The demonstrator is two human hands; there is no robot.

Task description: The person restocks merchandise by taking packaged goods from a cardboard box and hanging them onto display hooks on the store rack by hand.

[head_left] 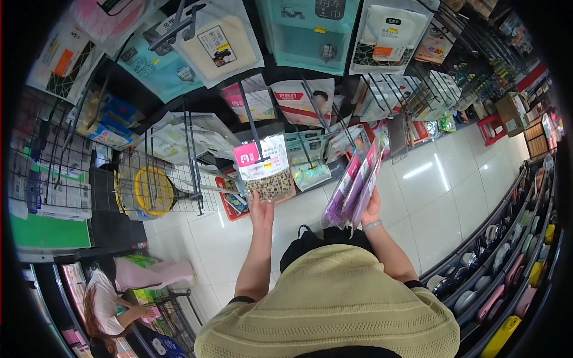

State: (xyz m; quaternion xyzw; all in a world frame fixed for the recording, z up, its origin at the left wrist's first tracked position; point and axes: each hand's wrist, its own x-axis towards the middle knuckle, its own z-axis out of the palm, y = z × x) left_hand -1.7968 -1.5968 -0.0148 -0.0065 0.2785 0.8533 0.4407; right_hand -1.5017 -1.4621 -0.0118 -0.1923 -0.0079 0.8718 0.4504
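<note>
A packet with a pink and white label and a speckled lower part [276, 185] hangs by a metal hook. My left hand [260, 209] is at its lower edge, fingers closed on that edge. Several purple packets [352, 190] in clear wrapping stand upright, side by side, in my right hand [372, 209], whose fingers are partly hidden behind them. Pink and white packets [303, 101] hang on hooks just above and between my hands.
Larger bags [313, 36] hang along the top. Wire baskets [154, 185] are at left, a red stool [490, 128] at right. Slipper racks [495, 268] curve along the lower right. Another person [107, 301] stands by a cart [170, 316] at lower left.
</note>
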